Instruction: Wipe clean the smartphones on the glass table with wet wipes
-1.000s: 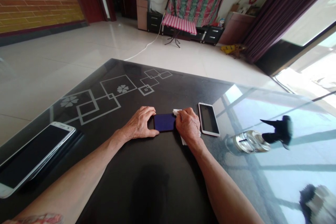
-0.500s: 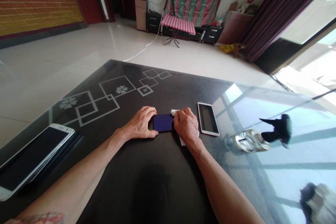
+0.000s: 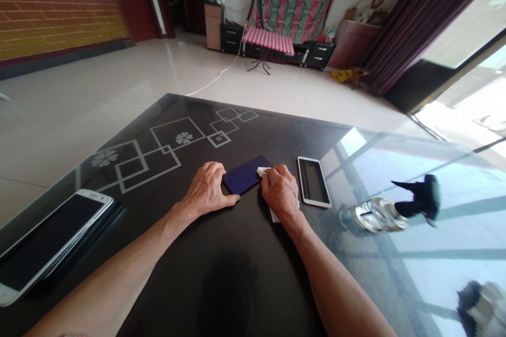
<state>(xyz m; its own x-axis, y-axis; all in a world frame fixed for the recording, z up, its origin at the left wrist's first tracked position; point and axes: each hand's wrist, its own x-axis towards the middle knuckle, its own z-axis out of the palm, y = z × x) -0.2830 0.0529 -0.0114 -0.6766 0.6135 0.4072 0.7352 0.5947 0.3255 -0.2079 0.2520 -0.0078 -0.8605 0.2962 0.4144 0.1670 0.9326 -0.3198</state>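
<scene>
Head view: left hand (image 3: 207, 188), thumb spread from fingers, touches blue slab (image 3: 242, 177); right hand (image 3: 281, 189) clutches white tissue (image 3: 262, 171) over it.

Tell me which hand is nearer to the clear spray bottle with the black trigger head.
Right. The right hand is across the rectangular white-framed phone from the bottle; the left hand is farther left.

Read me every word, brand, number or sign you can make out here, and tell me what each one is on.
None can be read.
Spray bottle: a small dark mark, too blurred to make out.
Large white phone and smaller white-framed phone: no legible lettering.
Blue device: no visible lettering.
</scene>
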